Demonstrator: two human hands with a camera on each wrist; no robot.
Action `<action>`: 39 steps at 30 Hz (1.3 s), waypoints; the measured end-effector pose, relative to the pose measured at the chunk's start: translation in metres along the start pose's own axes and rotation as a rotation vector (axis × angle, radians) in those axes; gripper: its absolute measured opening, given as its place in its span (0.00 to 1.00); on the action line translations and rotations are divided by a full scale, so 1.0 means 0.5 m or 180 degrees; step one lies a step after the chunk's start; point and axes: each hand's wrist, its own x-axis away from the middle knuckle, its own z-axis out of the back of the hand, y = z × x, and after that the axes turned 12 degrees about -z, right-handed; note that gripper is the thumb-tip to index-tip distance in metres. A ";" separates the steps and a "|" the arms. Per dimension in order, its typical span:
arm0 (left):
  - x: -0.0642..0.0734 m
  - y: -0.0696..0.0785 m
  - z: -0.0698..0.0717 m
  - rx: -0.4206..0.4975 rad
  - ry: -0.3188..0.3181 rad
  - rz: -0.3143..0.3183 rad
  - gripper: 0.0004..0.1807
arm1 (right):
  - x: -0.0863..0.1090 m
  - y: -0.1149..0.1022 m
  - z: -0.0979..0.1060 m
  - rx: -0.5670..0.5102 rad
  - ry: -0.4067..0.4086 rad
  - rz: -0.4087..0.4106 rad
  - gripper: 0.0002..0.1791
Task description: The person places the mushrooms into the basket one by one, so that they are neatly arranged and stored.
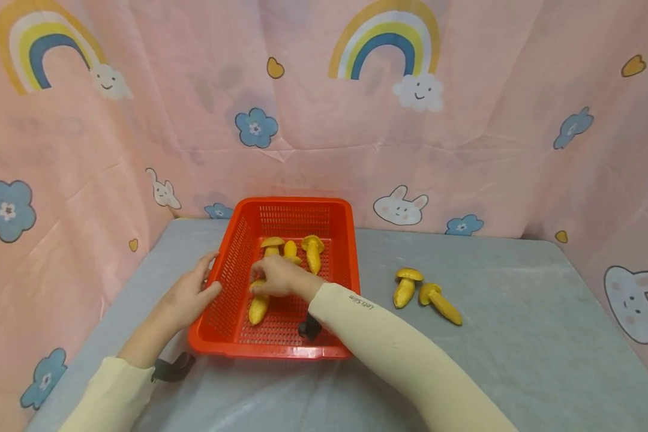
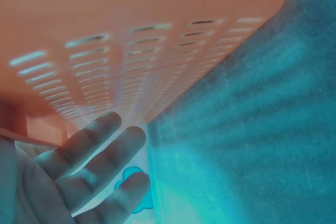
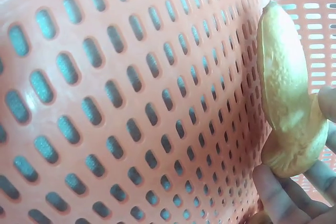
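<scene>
A red plastic basket point(image 1: 288, 350) with slotted walls stands on the table. Inside it, my right hand point(image 1: 281, 277) pinches a yellow mushroom point(image 3: 287, 77) by its cap, stem pointing toward the near side in the head view. At the back of the basket lie a mushroom with a broad cap point(image 1: 272, 242), a partly covered one point(image 1: 290, 248) and another with its stem forward point(image 1: 314, 257). My left hand point(image 1: 186, 297) is at the basket's left rim, thumb over the edge. In the left wrist view its fingers point(image 2: 107, 169) extend loosely along the outer wall.
To the right of the basket two more yellow mushrooms, one short point(image 1: 405, 289) and one long-stemmed point(image 1: 444, 306), lie side by side on the grey-blue table point(image 1: 524, 336). A pink patterned curtain point(image 1: 313, 162) hangs behind the table and along its sides.
</scene>
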 end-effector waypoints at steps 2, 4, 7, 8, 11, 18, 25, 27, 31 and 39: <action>0.000 0.000 0.000 -0.0005 0.0010 -0.0009 0.36 | 0.000 0.001 -0.001 0.0009 -0.0004 -0.0003 0.08; 0.000 0.001 0.000 -0.0001 0.0009 0.0000 0.35 | -0.001 0.001 -0.001 0.0023 -0.0007 -0.0001 0.08; 0.001 0.001 0.000 0.0027 -0.0001 0.0020 0.35 | -0.001 0.002 -0.002 0.0035 -0.0010 0.0001 0.09; 0.001 0.001 0.001 0.0030 -0.0003 0.0025 0.36 | -0.001 0.002 -0.002 0.0034 -0.0010 -0.0003 0.09; 0.001 0.003 0.002 0.0047 -0.0005 0.0045 0.36 | 0.000 0.001 -0.002 0.0027 -0.0013 -0.0011 0.10; 0.000 0.005 0.004 0.0060 -0.0011 0.0063 0.36 | -0.003 0.002 -0.002 0.0101 -0.0018 -0.0093 0.09; 0.000 0.002 0.001 0.0095 -0.0021 0.0044 0.36 | 0.001 0.000 -0.001 0.0222 -0.0014 -0.0232 0.12; 0.000 0.004 0.001 0.0144 -0.0041 0.0070 0.36 | 0.003 0.000 0.002 0.0221 0.0007 -0.0257 0.13; -0.001 0.007 0.001 0.0185 -0.0069 0.0104 0.36 | 0.008 -0.004 0.013 0.0098 0.0051 -0.0265 0.15; 0.001 0.007 0.003 0.0128 -0.0064 0.0064 0.36 | 0.024 -0.028 0.041 -0.0138 0.0049 -0.0043 0.19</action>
